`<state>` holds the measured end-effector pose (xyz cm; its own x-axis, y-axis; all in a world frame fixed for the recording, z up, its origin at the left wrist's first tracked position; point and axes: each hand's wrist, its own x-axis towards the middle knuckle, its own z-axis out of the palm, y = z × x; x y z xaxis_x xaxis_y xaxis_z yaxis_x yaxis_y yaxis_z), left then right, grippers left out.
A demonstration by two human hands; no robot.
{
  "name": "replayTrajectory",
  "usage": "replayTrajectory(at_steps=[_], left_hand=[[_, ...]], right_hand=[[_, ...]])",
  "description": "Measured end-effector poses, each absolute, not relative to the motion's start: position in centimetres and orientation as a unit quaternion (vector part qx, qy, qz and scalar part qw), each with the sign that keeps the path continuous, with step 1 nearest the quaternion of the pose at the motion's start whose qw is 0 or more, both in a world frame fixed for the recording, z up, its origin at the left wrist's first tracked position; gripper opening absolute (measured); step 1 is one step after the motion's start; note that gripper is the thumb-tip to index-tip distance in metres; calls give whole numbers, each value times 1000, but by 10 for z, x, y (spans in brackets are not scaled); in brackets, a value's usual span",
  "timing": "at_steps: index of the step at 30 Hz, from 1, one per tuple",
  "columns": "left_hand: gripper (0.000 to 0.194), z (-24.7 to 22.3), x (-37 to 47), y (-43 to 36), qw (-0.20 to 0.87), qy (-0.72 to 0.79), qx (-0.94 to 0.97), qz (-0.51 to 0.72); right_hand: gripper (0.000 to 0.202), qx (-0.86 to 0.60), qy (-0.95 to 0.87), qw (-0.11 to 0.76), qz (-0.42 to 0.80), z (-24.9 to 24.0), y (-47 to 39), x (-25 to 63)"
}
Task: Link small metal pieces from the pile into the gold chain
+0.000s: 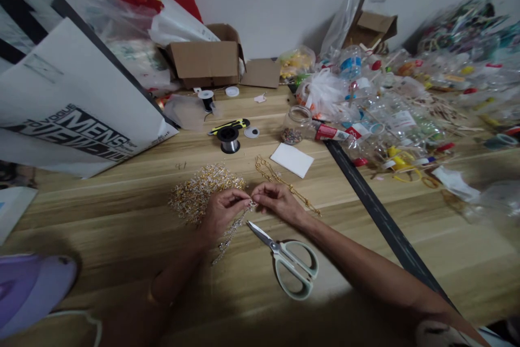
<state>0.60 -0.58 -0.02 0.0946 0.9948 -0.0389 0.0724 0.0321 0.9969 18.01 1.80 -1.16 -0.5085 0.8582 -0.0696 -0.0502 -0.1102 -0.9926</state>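
— Seen across the pale wooden plank tabletop (122, 239): at far left, a large white paper shopping bag with black lettering (69, 114), lying on its side; behind it, an open brown cardboard box (205, 57), holding white paper or plastic, contents otherwise hidden.

— And to the right?

— Heaped along the right side, a pile of clear plastic bottles and bags (390, 109), too jumbled to sort. Nearer the middle, a small clear glass jar (296, 124), lid off, upright, with small dark beads in the bottom. Beside it, a flat white rectangular card (291, 159).

— Closer in?

— Lying just under the hands, pale green-handled steel scissors (290, 263), blades pointing up-left toward the fingers, handles toward the body. Above, a black spool of silver wire (229, 140).

— The hands themselves?

— Meeting at table centre. Left hand (221, 211) pinching the top of a thin strand of clear and gold beads (231, 233); right hand (278, 202) pinching the same end, fingertips nearly touching. Strand trailing down-left from the pinch, long axis diagonal, lower end resting on the wood. Heaped just left of the left hand, a glittering mound of gold bead clusters (201, 192); running away up-left to lower-right behind the right hand, a slim gold chain (284, 182). Scissors nearer the right hand.
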Motion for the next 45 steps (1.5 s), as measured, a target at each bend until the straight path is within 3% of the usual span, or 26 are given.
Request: replayTrajectory(at_steps=[14,45], left_hand=[[9,-2,4,-3,538,504,517,435],[14,-4,9,-5,551,514,501,425]], right_hand=[[25,-377,-539,382,649,-11,16,176],[13,-374,-581,272,670,-8,23,187]])
